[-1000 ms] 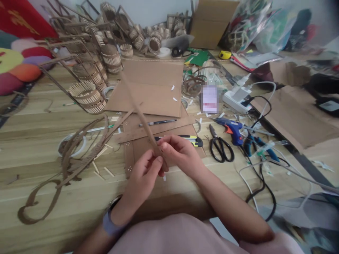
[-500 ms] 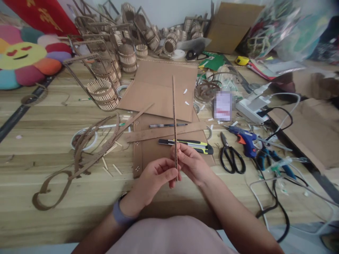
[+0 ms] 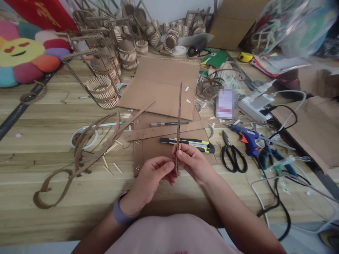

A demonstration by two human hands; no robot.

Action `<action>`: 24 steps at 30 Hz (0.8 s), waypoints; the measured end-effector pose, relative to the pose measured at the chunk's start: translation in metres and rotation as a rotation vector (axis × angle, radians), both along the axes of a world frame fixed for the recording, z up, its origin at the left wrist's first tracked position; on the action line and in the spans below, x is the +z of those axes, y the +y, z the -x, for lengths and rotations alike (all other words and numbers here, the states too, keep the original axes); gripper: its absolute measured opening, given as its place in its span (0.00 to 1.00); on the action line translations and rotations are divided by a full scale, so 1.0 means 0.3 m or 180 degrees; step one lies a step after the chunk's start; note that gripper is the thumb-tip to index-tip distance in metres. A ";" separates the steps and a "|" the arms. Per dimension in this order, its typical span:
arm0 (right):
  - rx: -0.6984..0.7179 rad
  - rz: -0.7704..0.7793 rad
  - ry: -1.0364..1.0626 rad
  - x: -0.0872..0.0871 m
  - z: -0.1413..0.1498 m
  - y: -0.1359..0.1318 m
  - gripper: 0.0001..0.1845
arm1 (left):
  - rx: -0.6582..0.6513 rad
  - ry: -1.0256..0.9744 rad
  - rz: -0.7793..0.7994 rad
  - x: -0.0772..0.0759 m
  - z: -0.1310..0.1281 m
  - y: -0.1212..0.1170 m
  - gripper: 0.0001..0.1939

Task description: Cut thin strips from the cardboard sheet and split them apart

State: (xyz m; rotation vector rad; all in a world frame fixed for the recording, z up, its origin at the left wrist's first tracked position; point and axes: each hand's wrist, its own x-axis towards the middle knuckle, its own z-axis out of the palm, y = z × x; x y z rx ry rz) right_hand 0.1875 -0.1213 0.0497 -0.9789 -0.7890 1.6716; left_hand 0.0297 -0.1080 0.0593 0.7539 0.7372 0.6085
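Observation:
A narrow corrugated cardboard strip [image 3: 179, 116] stands edge-on to me, its fluted edge showing. My right hand [image 3: 194, 162] pinches it near its lower end between thumb and fingers. At the strip's bottom, my left hand [image 3: 156, 173] has thumb and fingers closed against it from the left. Behind the hands lie a yellow-and-black utility knife [image 3: 198, 144], a flat cardboard strip [image 3: 164, 129] and a black pen [image 3: 168, 124], all over cardboard sheets [image 3: 159, 84]. Scissors with black handles [image 3: 233, 155] rest to the right of my right hand.
Curled cardboard strips [image 3: 79, 155], a tape roll [image 3: 92, 143] and small sticks lie left. Small stick-sided buckets [image 3: 99, 90] crowd the back left. At right are a blue glue gun [image 3: 247, 139], pliers [image 3: 280, 160], loose cables and a white power strip [image 3: 255, 106].
The cardboard strip has swung from leaning left to nearly upright, edge toward me. The view shifted, and my left thumb has eased slightly left of the strip.

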 end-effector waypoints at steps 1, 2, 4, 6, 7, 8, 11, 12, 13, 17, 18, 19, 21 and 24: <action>0.0000 -0.0004 -0.0012 0.003 0.000 0.000 0.17 | -0.0004 0.0019 -0.0013 -0.002 0.000 0.000 0.16; -0.0003 -0.0014 -0.0021 0.006 0.000 0.001 0.17 | -0.0008 0.0050 -0.0025 -0.005 0.001 0.001 0.16; 0.0012 -0.0052 -0.0027 0.013 0.001 0.003 0.17 | 0.0002 0.0139 -0.0053 -0.010 0.002 0.002 0.15; 0.0029 -0.0103 -0.0026 0.019 0.003 0.005 0.17 | -0.0006 0.0228 -0.0084 -0.012 0.003 0.004 0.13; 0.0046 -0.0119 -0.0036 0.022 0.004 0.006 0.17 | -0.0021 0.0259 -0.0100 -0.012 0.003 0.004 0.12; 0.0058 -0.0121 -0.0054 0.024 0.005 0.006 0.17 | -0.0047 0.0273 -0.0117 -0.011 0.004 0.005 0.11; 0.0104 -0.0103 -0.0131 0.026 0.004 0.006 0.16 | -0.0145 0.0266 -0.0185 -0.008 0.006 0.004 0.08; 0.0104 -0.0102 -0.0158 0.025 0.002 0.004 0.16 | -0.0173 0.0250 -0.0204 -0.007 0.007 0.004 0.07; 0.0089 -0.0106 -0.0185 0.024 0.000 0.002 0.16 | -0.0197 0.0222 -0.0201 -0.007 0.007 0.003 0.07; 0.0069 -0.0109 -0.0262 0.017 -0.009 -0.006 0.15 | -0.0233 0.0036 0.0011 -0.012 0.007 0.000 0.09; 0.0112 -0.0099 -0.0271 0.016 -0.009 -0.007 0.16 | -0.0248 -0.0005 0.0057 -0.013 0.007 0.000 0.10; 0.0162 -0.0099 -0.0308 0.017 -0.009 -0.007 0.16 | -0.0261 -0.0037 0.0088 -0.013 0.006 0.000 0.11; 0.0243 -0.0183 -0.0561 0.024 -0.007 -0.005 0.18 | -0.0305 -0.0064 0.0127 -0.011 0.006 0.001 0.11; 0.0129 -0.0590 -0.1497 0.049 -0.022 -0.012 0.22 | -0.0355 0.0040 0.0054 -0.005 0.006 0.002 0.10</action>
